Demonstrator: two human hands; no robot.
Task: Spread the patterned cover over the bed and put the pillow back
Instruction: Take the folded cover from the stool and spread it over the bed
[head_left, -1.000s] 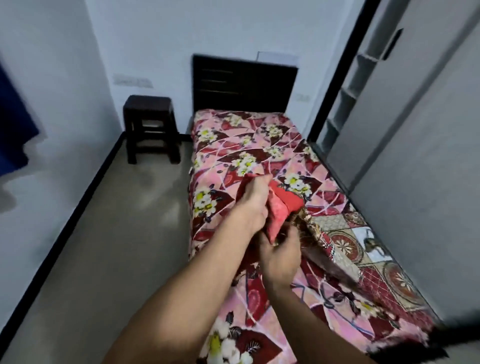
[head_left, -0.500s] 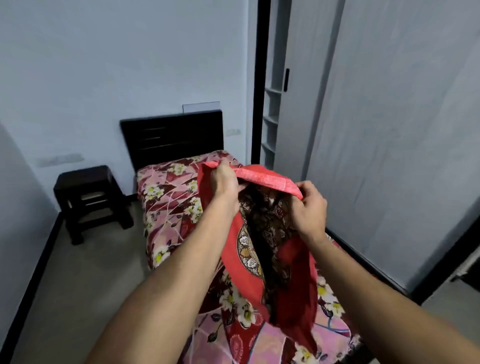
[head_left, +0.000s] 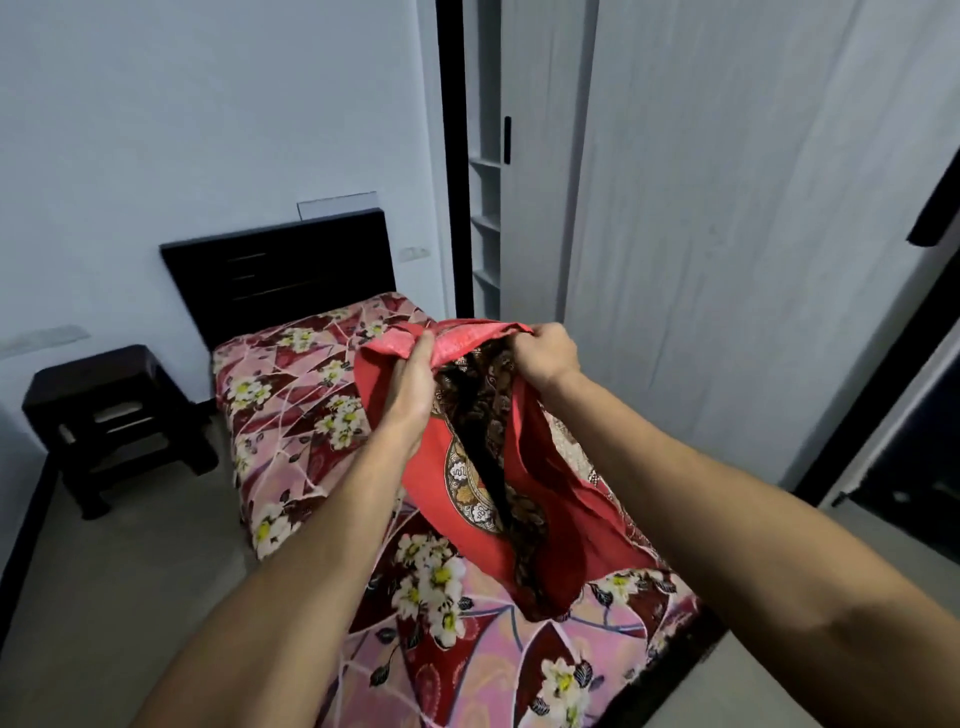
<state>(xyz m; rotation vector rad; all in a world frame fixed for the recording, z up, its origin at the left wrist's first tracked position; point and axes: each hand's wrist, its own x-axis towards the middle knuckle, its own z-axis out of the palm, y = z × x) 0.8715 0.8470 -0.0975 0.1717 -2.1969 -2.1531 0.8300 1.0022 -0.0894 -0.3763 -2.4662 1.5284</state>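
Note:
A red patterned cover (head_left: 457, 499) with brown and gold motifs hangs bunched in the air above the bed. My left hand (head_left: 410, 395) grips its top edge on the left. My right hand (head_left: 545, 353) grips the same edge a little to the right. The lower part of the cover sags down onto the bed (head_left: 311, 395), which wears a pink and maroon floral sheet. No pillow is in view.
A dark headboard (head_left: 280, 270) stands against the far wall. A dark wooden stool (head_left: 104, 410) sits on the floor left of the bed. Grey wardrobe doors (head_left: 727, 260) and open shelves (head_left: 485, 223) line the right side, close to the bed.
Both hands have lifted the cover off the bed and hold its top edge apart. The view has tilted up and swung right.

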